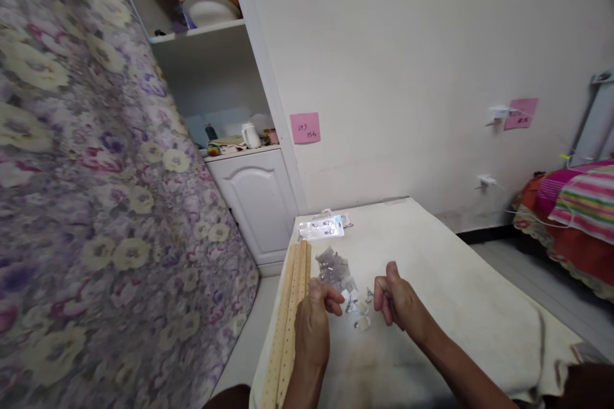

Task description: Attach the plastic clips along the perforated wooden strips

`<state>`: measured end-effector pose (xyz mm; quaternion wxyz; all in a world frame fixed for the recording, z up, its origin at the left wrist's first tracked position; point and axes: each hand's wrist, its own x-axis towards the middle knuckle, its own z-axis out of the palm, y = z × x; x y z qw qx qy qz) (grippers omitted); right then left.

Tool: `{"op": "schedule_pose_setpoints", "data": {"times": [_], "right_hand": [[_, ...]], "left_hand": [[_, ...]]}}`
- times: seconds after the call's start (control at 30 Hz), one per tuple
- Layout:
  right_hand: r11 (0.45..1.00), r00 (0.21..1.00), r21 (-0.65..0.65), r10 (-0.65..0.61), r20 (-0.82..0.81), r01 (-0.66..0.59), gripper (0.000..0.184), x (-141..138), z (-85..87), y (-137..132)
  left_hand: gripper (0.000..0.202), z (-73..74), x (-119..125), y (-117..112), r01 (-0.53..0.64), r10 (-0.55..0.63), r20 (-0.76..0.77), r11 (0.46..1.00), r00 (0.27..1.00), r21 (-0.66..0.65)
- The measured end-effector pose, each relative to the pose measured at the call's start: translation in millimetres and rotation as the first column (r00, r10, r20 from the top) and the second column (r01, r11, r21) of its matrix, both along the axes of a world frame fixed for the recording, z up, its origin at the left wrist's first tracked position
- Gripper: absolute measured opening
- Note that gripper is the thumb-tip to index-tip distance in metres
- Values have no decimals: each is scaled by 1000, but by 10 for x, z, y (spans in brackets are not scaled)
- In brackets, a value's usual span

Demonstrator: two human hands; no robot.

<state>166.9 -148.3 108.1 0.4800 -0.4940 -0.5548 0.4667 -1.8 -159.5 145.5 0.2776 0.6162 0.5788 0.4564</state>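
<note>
Both my hands hover over a white table (460, 281), close together. My left hand (316, 316) is curled, fingertips pinched near a heap of small clear plastic pieces (338, 271). My right hand (396, 300) is closed with the thumb up, pinching something tiny that I cannot make out, just right of a few loose clear pieces (361, 316). Two pale wooden strips with rows of holes (290, 319) lie along the table's left edge, beside my left wrist.
A clear blister pack (322, 227) lies at the table's far left corner. A flowered curtain (86, 204) hangs on the left, next to a white cupboard (256, 198) and shelves. Pink notes (305, 128) stick to the wall. A striped bed (575, 217) stands at right.
</note>
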Motion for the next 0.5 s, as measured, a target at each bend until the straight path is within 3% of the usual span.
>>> {"op": "schedule_pose_setpoints", "data": {"times": [0.5], "right_hand": [[1000, 1000, 0, -8, 27, 8, 74, 97, 12, 56]], "left_hand": [[71, -132, -88, 66, 23, -23, 10, 999, 1000, -28]]}}
